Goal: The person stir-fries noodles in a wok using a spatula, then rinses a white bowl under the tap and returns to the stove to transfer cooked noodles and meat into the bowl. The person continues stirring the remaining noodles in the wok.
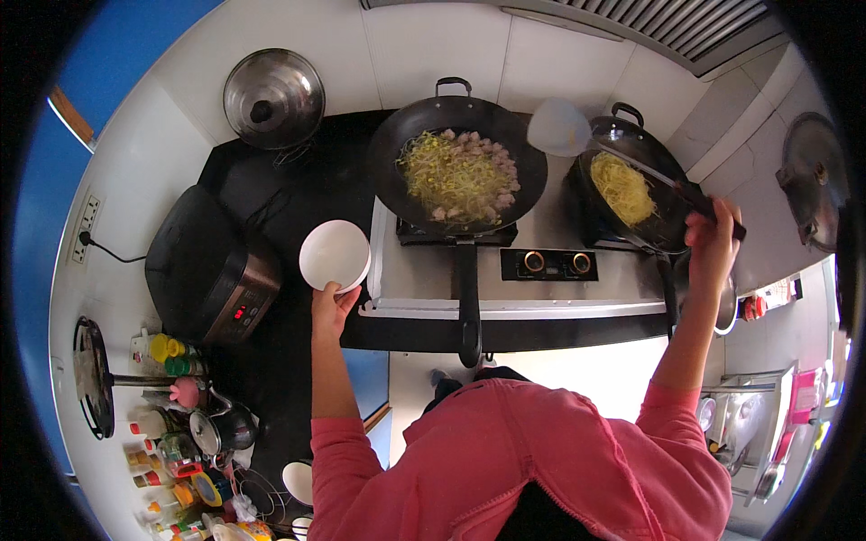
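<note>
My left hand (333,304) grips the rim of a white bowl (335,255), which is tilted and looks empty inside, left of the stove. With my right hand (712,233) I hold the dark handle of a spatula (558,128); its pale, wet-looking blade is raised between the two woks. In the left wok (389,169) lie bean sprouts (460,177) with pinkish meat pieces (506,200) around their upper, right and lower edges. The right wok (666,162) holds pale yellow shreds (621,189), perhaps potato or noodles.
The left wok's long handle (468,297) juts over the front edge of the steel stove (419,270). A rice cooker (203,270) stands to the left, with a kettle (226,429) and several seasoning jars nearer me. A metal lid (274,98) leans against the back wall.
</note>
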`<action>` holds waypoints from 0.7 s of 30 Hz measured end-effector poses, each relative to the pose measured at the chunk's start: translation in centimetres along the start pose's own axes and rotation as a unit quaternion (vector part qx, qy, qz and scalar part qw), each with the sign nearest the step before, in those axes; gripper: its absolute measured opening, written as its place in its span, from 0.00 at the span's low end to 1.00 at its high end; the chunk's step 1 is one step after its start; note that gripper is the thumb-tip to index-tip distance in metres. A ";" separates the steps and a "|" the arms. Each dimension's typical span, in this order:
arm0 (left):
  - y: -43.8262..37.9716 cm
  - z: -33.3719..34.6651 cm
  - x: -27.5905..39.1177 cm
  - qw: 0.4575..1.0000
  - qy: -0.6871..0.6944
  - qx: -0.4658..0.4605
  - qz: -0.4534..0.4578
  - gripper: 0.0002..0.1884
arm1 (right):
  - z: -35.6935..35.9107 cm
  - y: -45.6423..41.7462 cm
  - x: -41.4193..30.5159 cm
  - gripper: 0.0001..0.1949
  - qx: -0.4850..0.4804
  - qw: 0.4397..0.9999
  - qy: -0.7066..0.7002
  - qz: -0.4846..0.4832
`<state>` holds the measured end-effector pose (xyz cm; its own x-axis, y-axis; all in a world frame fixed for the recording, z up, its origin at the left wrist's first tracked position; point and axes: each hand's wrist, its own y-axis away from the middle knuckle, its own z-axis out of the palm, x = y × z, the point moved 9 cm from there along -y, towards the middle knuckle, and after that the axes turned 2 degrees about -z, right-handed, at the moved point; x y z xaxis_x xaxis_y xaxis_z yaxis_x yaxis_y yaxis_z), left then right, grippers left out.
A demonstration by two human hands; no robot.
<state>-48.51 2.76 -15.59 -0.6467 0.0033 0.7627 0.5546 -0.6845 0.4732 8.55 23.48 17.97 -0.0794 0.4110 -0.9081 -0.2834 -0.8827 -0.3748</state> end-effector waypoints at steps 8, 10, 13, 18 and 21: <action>-0.4 -1.9 -1.8 0.995 0.079 0.037 -0.041 0.24 | 16.8 -1.5 -3.2 0.09 -0.277 0.936 0.199 -0.089; -0.2 -1.7 -1.2 0.997 0.076 0.033 -0.009 0.23 | 20.4 -1.5 -3.4 0.11 -0.324 0.901 0.266 -0.115; 0.2 -0.6 -0.3 0.998 0.062 0.014 0.021 0.23 | 23.9 -1.3 -3.8 0.12 -0.346 0.852 0.363 -0.151; 1.3 -0.6 0.7 0.998 0.047 0.040 0.022 0.24 | 24.0 -4.3 -1.0 0.14 -0.316 0.849 0.408 -0.113; 2.4 -0.5 1.2 0.996 0.078 0.049 0.020 0.24 | 19.2 -7.0 3.0 0.15 -0.268 0.905 0.330 -0.008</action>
<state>-48.22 0.78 -13.71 -0.6921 -0.1410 0.7079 0.6253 -0.6070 0.4904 -8.08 35.33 21.45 0.5595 0.3562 -0.7484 0.2396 -0.9339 -0.2653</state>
